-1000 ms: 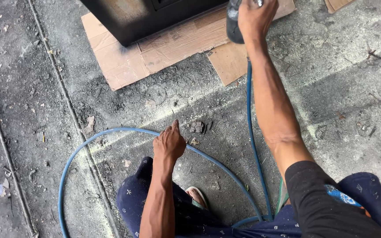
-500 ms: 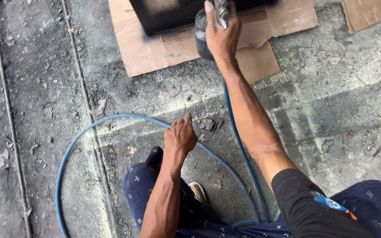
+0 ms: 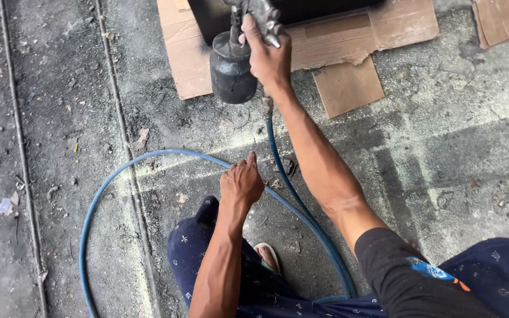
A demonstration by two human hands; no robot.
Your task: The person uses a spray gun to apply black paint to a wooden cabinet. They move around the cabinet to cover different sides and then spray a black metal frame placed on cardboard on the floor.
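While the right hand [image 3: 269,59] clamps a spray gun [image 3: 237,65], the left hand [image 3: 241,184] (fingers curled together) holds nothing.

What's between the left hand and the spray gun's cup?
Head view: the blue hose and bare, grimy concrete floor lie between the left hand and the cup.

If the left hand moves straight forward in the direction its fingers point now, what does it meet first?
The left hand is loosely curled and points away from the person, just past the blue hose. Next in that line is bare, dusty floor, then probably the cardboard sheet under the black object. Depth is unclear.
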